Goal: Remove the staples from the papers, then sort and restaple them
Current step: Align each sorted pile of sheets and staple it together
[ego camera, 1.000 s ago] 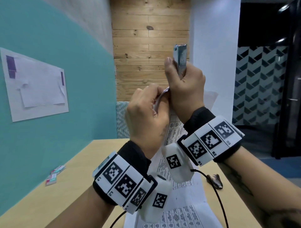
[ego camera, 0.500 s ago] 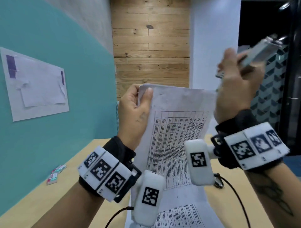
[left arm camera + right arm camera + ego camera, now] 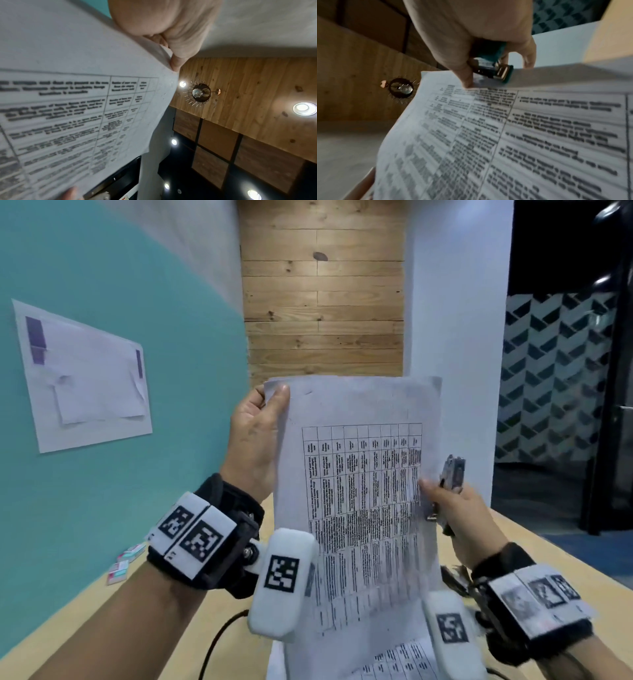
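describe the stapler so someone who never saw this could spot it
Start at the printed sheet held up mid-frame. At its right edge, the right hand grips the stapler, a small metal tool sticking up above the knuckles. It is the only shiny metal thing beside the white paper.

- The print on the papers is too blurred to read in any view.
- The papers' lower part runs behind the wrist cameras and off the head view's bottom edge.
- Right of the papers, the stapler is half hidden in the right hand.
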